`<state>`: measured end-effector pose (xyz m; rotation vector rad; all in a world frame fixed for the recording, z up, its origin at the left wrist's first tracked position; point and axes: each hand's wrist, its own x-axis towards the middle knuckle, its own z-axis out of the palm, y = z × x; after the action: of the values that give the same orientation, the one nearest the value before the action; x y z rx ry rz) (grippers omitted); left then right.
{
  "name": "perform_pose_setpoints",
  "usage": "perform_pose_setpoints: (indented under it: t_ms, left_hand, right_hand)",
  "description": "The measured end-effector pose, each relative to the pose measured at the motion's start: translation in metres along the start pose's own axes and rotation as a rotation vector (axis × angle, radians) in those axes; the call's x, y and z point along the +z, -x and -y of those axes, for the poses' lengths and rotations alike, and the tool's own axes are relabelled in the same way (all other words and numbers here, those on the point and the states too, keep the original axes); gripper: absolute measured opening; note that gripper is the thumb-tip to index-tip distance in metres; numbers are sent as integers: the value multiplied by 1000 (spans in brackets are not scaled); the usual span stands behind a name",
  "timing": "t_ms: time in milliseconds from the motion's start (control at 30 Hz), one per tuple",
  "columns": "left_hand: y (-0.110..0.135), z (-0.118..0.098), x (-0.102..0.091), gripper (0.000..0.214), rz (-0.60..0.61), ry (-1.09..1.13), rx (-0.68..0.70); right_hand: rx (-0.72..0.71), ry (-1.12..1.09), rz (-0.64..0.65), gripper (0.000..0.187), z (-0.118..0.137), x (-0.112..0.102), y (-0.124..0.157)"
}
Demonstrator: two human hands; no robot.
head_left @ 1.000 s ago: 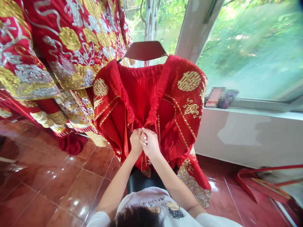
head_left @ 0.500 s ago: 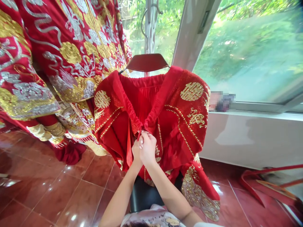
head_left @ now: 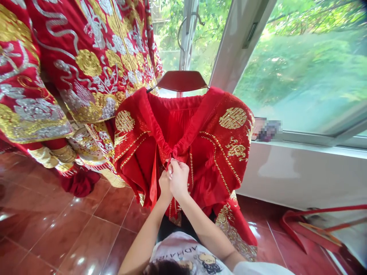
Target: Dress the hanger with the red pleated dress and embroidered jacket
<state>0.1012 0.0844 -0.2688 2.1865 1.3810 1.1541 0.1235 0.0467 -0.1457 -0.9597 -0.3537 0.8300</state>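
Observation:
A red velvet garment (head_left: 226, 152) with gold embroidery and a gathered band hangs from a dark red hanger (head_left: 183, 81) in front of me. At the lower point of the band, a thin red cord (head_left: 168, 163) runs down into my fingers. My right hand (head_left: 179, 179) is closed with the cord at its fingertips. Just beside and partly behind it, my left hand (head_left: 164, 184) is closed too, touching the right; its fingertips are mostly hidden. A loose red ribbon (head_left: 154, 183) dangles left of my hands.
Red garments with gold and silver embroidery (head_left: 88, 63) hang at the left. Behind stands a window (head_left: 286, 76) with a sill and a metal hook (head_left: 183, 34). A red-framed object (head_left: 312, 225) is on the tiled floor (head_left: 77, 233) at the right.
The view has shifted slightly, with the hanger appearing a little lower. My hands stay together at the cord, in nearly the same pose.

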Motion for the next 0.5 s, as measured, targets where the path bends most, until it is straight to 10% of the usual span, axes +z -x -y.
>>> perform_pose_setpoints:
  t_ms: [500]
  left_hand:
    - [3, -10, -10, 21, 134, -32, 36]
  right_hand:
    - [-206, 151, -13, 28, 10, -2, 10]
